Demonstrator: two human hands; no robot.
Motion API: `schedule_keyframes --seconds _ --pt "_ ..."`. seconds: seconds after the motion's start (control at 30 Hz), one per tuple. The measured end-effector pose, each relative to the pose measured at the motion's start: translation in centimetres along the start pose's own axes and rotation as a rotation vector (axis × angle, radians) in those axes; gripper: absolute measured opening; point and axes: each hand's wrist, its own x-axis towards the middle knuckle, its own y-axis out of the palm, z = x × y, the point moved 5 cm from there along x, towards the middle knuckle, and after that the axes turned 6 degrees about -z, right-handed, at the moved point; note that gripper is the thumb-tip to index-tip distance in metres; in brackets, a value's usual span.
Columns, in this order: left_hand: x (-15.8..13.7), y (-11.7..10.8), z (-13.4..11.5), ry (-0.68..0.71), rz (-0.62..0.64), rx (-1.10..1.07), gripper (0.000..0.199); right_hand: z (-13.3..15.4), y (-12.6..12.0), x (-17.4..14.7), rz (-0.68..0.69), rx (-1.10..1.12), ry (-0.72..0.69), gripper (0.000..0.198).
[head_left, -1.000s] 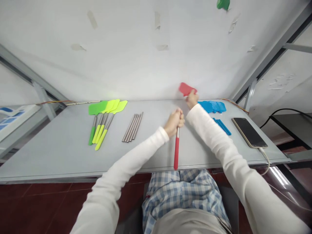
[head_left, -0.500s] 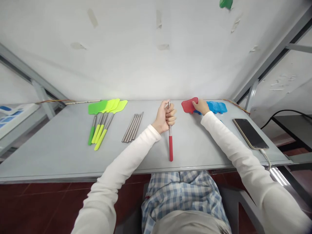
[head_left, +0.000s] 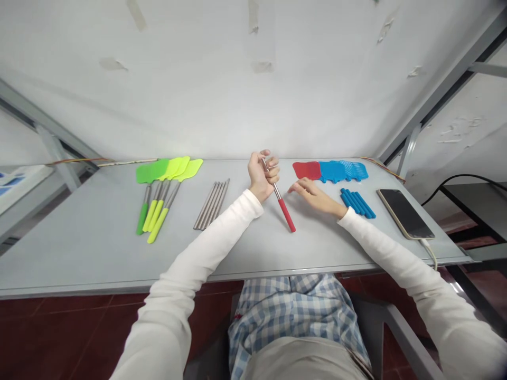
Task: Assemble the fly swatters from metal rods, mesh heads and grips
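Observation:
My left hand (head_left: 263, 175) is closed round the metal rod of a red-handled fly swatter stick (head_left: 287, 215), whose handle slants down to the right. No head is on the rod's upper end. To its right, my right hand (head_left: 313, 196) hovers over the table with fingers loosely stretched and nothing in them. Beyond that hand lies a red fly swatter head (head_left: 308, 170), beside several overlapping blue swatter heads (head_left: 336, 171). Several blue handles (head_left: 357, 203) lie side by side near my right wrist.
Several bare metal rods (head_left: 212, 205) lie left of my left hand. Farther left are several green and yellow fly swatters (head_left: 160, 208). A phone (head_left: 406, 214) with a white cable rests at the right of the grey table (head_left: 99, 253). A wall (head_left: 237, 116) rises behind.
My right hand has let go of the red swatter head and moved back toward my left hand. The stick in my left hand has tilted, its red handle swinging right and up.

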Motion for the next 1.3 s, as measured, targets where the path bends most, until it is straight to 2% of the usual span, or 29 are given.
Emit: schedule_keyframes --seconds 0.1,0.17,0.37,0.47,0.6,0.7,0.8,0.9,1.0,1.07,1.13,1.23,1.3 --pt "0.5 -0.2 -0.6 0.157 -0.041 -0.053 0.016 1.9 1.9 -1.3 0.18 0.213 -0.016 0.038" --pt "0.6 -0.4 -0.9 0.247 -0.057 -0.085 0.016 2.0 2.8 -1.5 0.22 0.305 0.012 0.036" --pt "0.1 -0.5 -0.7 0.394 -0.071 -0.128 0.02 0.8 3.7 -0.3 0.058 0.457 0.045 0.036" --pt "-0.1 0.3 0.4 0.362 -0.025 -0.134 0.027 1.2 3.4 0.4 0.01 0.484 0.058 0.038" --pt "0.5 1.1 1.6 0.215 -0.006 0.013 0.039 1.7 3.1 1.1 -0.051 0.504 0.168 0.041" --pt "1.3 0.7 1.9 0.098 -0.066 0.073 0.045 2.4 3.7 0.9 -0.001 0.559 0.243 0.042" --pt "2.1 0.4 2.0 0.015 -0.079 0.057 0.047 3.4 4.4 0.1 0.057 0.73 0.35 0.042" --pt "3.0 0.0 0.4 -0.002 -0.097 0.035 0.048 4.0 4.8 -1.9 0.164 0.96 0.456 0.038" --pt "3.8 -1.6 -4.1 0.087 -0.198 -0.031 0.046 3.3 4.5 -5.0 0.346 1.098 0.586 0.036" --pt "3.8 -2.8 -7.4 0.194 -0.197 -0.035 0.046 1.6 2.8 -6.6 0.297 1.031 0.62 0.036" --pt "3.4 -3.9 -8.6 0.158 -0.158 0.073 0.046 -0.6 0.2 -7.2 0.146 0.816 0.597 0.035" --pt "2.0 -5.8 -6.4 -0.025 -0.11 0.385 0.036 -2.8 -4.1 -6.8 -0.112 0.262 0.403 0.04" --pt "1.1 -7.5 -4.1 -0.079 -0.131 0.646 0.022 -3.4 -5.8 -6.5 -0.22 -0.134 0.298 0.043"
